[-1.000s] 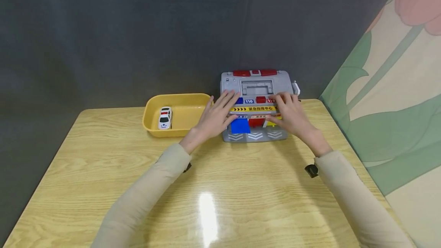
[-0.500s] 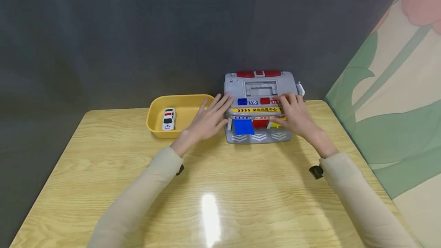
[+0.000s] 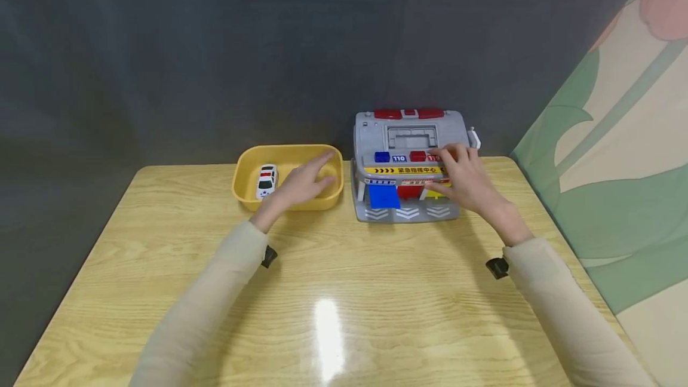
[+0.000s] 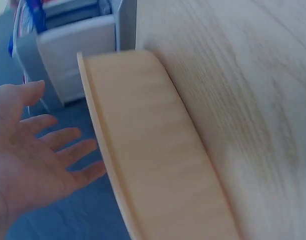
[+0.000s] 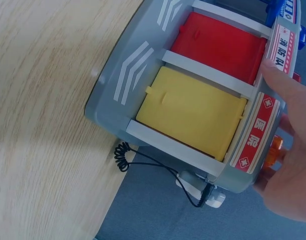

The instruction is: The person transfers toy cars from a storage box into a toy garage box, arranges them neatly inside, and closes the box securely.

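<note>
A grey toy garage (image 3: 371, 136) stands at the back of the table, its blue door (image 3: 384, 197) swung outward. In the right wrist view the red door (image 5: 217, 47) and yellow door (image 5: 192, 112) lie closed. My right hand (image 3: 469, 179) grips the right part of its roof edge, thumb on the front and fingers on top. Over the yellow tray (image 3: 323, 203), my left hand (image 3: 301, 185) is spread and holds nothing. A white toy police car (image 3: 266, 181) lies in the tray's left end, to the left of that hand.
The wooden table (image 3: 258, 315) reaches toward me. Dark cloth (image 3: 215, 64) hangs behind it, and a flower-patterned panel (image 3: 618, 208) borders the right side. A white handset (image 5: 200, 192) with a coiled black cord hangs at the garage's side.
My left hand has left the garage's left side and moved left over the tray. My right hand keeps its hold on the roof edge. The head view has shifted slightly.
</note>
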`<action>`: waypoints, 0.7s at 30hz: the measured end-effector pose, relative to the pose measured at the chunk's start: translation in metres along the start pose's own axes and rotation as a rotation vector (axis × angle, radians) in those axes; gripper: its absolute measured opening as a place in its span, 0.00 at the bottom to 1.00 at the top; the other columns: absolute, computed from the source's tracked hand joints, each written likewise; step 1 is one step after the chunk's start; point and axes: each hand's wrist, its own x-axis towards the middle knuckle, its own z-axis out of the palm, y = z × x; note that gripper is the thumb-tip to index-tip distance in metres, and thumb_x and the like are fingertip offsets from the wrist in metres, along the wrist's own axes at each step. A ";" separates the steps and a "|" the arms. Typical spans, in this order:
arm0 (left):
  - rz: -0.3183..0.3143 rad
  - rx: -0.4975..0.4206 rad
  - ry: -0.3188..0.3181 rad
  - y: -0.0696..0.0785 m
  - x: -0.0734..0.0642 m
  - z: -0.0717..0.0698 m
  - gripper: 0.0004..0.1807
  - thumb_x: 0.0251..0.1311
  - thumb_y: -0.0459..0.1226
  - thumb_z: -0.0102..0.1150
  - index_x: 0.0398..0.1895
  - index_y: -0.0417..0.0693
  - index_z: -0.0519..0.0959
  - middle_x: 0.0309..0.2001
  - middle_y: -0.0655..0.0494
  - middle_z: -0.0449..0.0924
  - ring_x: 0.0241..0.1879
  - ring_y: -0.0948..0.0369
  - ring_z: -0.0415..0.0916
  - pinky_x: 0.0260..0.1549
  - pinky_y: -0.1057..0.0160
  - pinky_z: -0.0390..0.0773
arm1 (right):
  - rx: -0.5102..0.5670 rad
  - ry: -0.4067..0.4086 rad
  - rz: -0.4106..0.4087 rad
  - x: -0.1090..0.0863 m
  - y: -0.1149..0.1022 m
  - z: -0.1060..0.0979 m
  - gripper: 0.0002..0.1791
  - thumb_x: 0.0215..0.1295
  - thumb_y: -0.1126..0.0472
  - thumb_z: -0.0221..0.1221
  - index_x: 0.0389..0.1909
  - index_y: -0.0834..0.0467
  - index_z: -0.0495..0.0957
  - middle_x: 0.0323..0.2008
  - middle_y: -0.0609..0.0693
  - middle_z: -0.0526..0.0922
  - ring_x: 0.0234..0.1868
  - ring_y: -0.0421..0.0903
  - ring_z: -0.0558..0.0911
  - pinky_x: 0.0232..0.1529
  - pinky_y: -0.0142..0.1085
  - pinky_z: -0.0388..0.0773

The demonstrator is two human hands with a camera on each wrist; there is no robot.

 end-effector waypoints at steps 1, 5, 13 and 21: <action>-0.019 -0.047 0.006 -0.004 -0.001 -0.003 0.31 0.72 0.41 0.49 0.74 0.41 0.55 0.73 0.44 0.55 0.70 0.47 0.55 0.66 0.49 0.57 | 0.002 -0.001 0.002 0.000 0.000 0.000 0.38 0.53 0.53 0.72 0.61 0.64 0.69 0.55 0.69 0.63 0.52 0.67 0.61 0.50 0.57 0.63; -0.109 -0.185 0.043 -0.021 -0.007 -0.015 0.27 0.73 0.39 0.47 0.70 0.37 0.61 0.66 0.38 0.66 0.62 0.42 0.67 0.59 0.48 0.68 | 0.012 -0.009 0.014 -0.001 -0.001 0.001 0.38 0.53 0.52 0.72 0.61 0.64 0.69 0.55 0.69 0.63 0.51 0.66 0.62 0.48 0.57 0.64; -0.276 -0.264 0.198 -0.045 -0.026 -0.032 0.21 0.74 0.37 0.44 0.64 0.34 0.69 0.54 0.37 0.76 0.49 0.43 0.75 0.39 0.56 0.76 | 0.033 -0.002 0.018 0.000 -0.004 0.001 0.38 0.52 0.53 0.73 0.61 0.63 0.69 0.56 0.68 0.63 0.51 0.65 0.63 0.49 0.56 0.63; -0.414 -0.199 0.370 -0.056 -0.031 -0.036 0.18 0.70 0.35 0.47 0.56 0.31 0.75 0.44 0.36 0.81 0.37 0.48 0.79 0.26 0.67 0.72 | 0.022 0.015 0.018 -0.002 -0.003 0.002 0.38 0.51 0.54 0.73 0.62 0.63 0.70 0.56 0.68 0.64 0.52 0.65 0.63 0.50 0.56 0.63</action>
